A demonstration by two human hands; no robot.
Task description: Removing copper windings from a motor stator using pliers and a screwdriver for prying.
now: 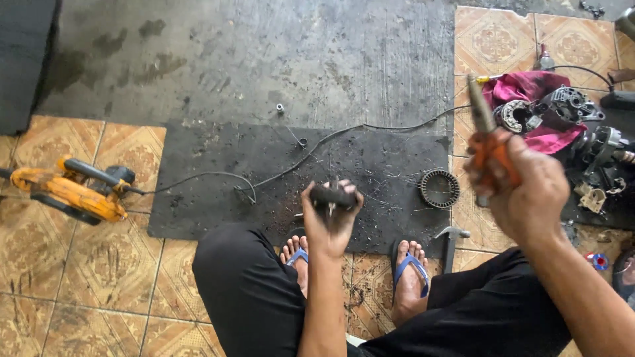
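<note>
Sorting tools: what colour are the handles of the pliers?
Orange, on the pliers in the right hand; head view.

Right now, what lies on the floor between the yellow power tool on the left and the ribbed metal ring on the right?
In the head view, a dark rubber mat with a thin black cable across it.
</note>
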